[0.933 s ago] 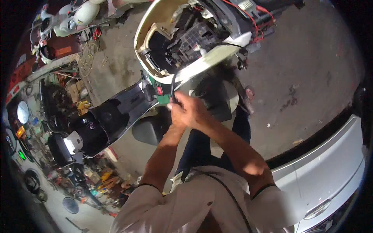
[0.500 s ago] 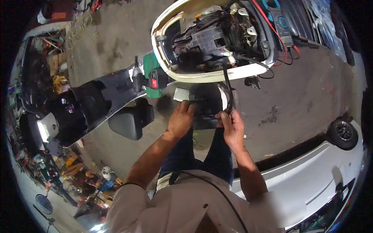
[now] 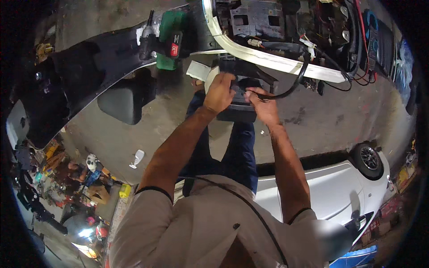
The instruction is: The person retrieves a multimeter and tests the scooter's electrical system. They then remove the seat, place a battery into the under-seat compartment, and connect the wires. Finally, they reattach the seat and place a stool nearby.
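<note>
A thick black cable (image 3: pixel 292 88) bends down from the opened pale-rimmed vehicle body (image 3: pixel 292 67). My right hand (image 3: pixel 264 107) pinches this cable near its lower end. Close beside it on the left, my left hand (image 3: pixel 219 94) has its fingers drawn together by the cable's end; what they hold is too small to make out. Both hands are over a black box-like thing (image 3: pixel 236 115) between my legs. A white flat piece (image 3: pixel 198 70) shows just beyond my left hand.
A cordless power tool (image 3: pixel 149 40) and a green case (image 3: pixel 167 61) lie on a long black panel (image 3: pixel 96 67) at left. A black padded piece (image 3: pixel 120 105) sits nearby. A clamp meter (image 3: pixel 372 29) is at far right; a white car (image 3: pixel 321 183) stands at lower right.
The view has shifted, so the vehicle body appears farther up and right. My hands have come closer together, and the cable now bends left toward them.
</note>
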Demonstrator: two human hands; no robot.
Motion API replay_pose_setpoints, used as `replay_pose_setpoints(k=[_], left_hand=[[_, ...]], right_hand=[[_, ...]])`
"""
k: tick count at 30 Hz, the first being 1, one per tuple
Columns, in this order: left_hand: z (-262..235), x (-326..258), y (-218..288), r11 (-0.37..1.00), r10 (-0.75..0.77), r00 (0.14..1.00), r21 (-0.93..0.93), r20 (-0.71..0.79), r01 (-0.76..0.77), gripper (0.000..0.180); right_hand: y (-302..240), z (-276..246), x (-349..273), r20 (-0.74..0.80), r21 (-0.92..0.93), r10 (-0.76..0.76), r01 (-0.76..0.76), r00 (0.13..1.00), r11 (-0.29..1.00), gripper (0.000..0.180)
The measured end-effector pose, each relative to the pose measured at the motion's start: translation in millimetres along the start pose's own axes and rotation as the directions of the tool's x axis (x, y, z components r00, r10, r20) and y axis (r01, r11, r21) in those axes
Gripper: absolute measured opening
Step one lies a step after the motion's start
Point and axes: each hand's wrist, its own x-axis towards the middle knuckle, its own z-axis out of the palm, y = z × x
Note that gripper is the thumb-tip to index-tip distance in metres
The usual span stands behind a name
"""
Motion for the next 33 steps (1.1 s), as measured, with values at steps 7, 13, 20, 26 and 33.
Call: replay_pose_setpoints(k=[7,13,20,26,33], left_hand=[[3.1,-41.4,-5.7,0.988,-0.093,0.969,0.100,-0.230,0.119,0.047],[4.0,-39.5,-24.1,0.991,-0.113,0.954,0.033,-0.276,0.127,0.039],[-6.7,19.7,-42.9,0.984,0.041,0.990,0.164,0.135,-0.063,0.032],[-14.3,48.0,-60.2,0.988,0.084,0.942,0.095,0.324,-0.121,0.019],[-5.4,52.0,-64.0,0.995,-0.056,0.957,-0.066,0.284,0.078,0.022]], right_hand=[[-21.9,-13.2,-10.5,-0.012,-0.170,0.156,-0.155,0.988,0.973,0.026],[-13.7,-23.0,-2.9,-0.025,-0.185,0.171,-0.173,0.985,0.967,0.028],[-7.8,-16.4,4.8,-0.056,-0.155,0.117,-0.125,0.992,0.980,0.025],[-4.4,-11.0,14.0,-0.061,-0.202,0.133,-0.143,0.989,0.969,0.024],[-11.5,-2.4,15.2,-0.059,-0.214,0.139,-0.148,0.989,0.966,0.024]])
